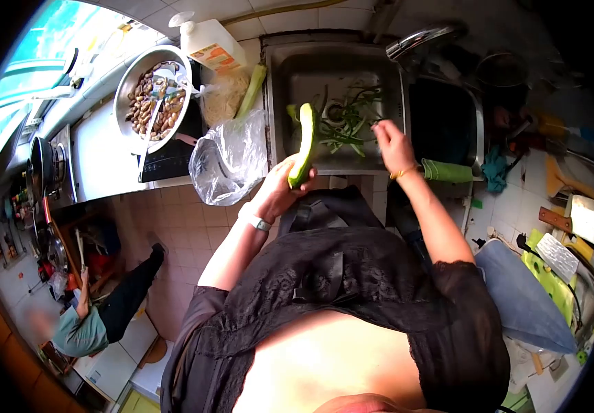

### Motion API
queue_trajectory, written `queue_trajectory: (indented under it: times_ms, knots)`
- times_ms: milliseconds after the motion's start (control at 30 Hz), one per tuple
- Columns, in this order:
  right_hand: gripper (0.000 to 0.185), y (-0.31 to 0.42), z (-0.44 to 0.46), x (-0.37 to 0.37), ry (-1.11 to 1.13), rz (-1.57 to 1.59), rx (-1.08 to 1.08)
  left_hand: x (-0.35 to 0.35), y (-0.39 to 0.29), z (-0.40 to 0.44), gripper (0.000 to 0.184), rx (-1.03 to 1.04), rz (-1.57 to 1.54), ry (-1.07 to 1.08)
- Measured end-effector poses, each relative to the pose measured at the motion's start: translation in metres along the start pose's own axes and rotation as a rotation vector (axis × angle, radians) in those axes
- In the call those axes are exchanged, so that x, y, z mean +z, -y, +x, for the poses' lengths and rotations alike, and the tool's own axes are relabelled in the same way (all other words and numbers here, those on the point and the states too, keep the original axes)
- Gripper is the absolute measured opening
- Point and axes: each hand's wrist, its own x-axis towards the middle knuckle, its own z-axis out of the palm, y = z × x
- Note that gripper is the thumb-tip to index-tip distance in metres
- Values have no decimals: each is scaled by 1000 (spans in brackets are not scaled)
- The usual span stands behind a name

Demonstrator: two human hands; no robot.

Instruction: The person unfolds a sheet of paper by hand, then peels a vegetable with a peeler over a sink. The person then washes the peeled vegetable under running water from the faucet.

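My left hand [277,191] is wrapped round the lower end of a long green gourd [304,141], which stands up over the front left of the metal sink [280,76]. Pale flesh shows along much of the gourd, with darker green near its lower end. To the right, my right hand [394,149] is closed over the sink's right edge. A small dark bit shows at its fingertips, too unclear to name. Green strips of peel [348,131] lie scattered over the sink bottom, around the drain.
On the left counter are a clear plastic bag [229,162], another long green vegetable [251,91], a white jug [213,43] and a metal bowl of brown nuts or beans [147,113]. A faucet [417,43] reaches over the sink. Another person [87,327] is at lower left.
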Motion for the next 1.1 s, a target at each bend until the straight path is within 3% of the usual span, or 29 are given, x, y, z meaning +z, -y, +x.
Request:
queue_trajectory:
  times_ms: [67,100,133,533,600,667,733,800,833,867,933,1033,1100]
  knots:
    - [15,47,-28,0,195,129,-54,-6,1,7,32,11,-40,6]
    - [13,62,-39,8,119,229,-277,-6,1,9,32,12,-53,-5]
    - [13,75,-48,8,160,199,-353,-6,2,10,32,13,-65,-15]
    - [12,90,-49,9,271,-12,-416,11,-1,9,32,16,33,-65]
    - [13,67,-25,18,145,99,-353,16,-1,3,34,5,36,-34]
    - [18,44,2,14,98,-67,-283,32,-2,-15,37,1,86,41]
    - [22,-8,30,23,272,-397,-114,31,-2,-25,44,-89,111,143]
    - [24,-55,43,23,334,-496,68,37,1,-33,45,-107,148,105]
    - [31,-97,49,35,260,-477,159,41,-5,-36,47,-119,162,134]
    - [31,-94,51,34,256,-476,156,38,-9,-34,47,-116,165,135]
    - [40,-72,43,27,329,278,604,31,-12,-30,45,-94,84,213]
    - [53,-9,12,24,500,1358,596,27,-15,-21,51,-143,70,233]
    - [55,21,3,30,511,1464,584,17,-10,-13,53,-163,53,263]
